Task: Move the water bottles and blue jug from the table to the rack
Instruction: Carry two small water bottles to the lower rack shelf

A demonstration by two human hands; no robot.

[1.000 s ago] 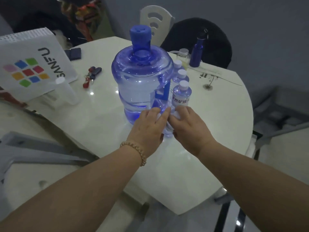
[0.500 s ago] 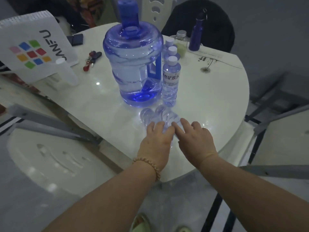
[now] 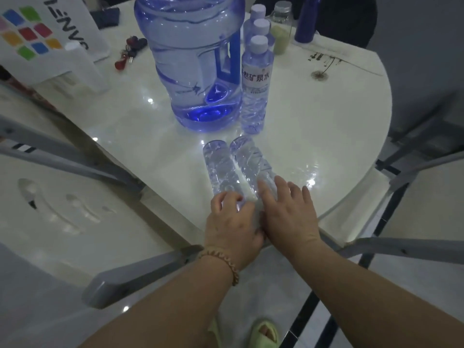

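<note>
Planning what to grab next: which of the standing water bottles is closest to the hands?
The front bottle of the row beside the blue jug, its printed label in full view; the other two stand behind it, mostly hidden.

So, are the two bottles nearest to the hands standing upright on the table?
No, the left bottle and the right bottle both lie on their sides on the table.

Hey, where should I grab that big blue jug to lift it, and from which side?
Take the jug by its upright blue handle, moulded into the side facing the standing bottles. Come from the near right and hook through its opening. The nearest bottle stands close beside the handle, so clearing that first would probably give more room.
</note>
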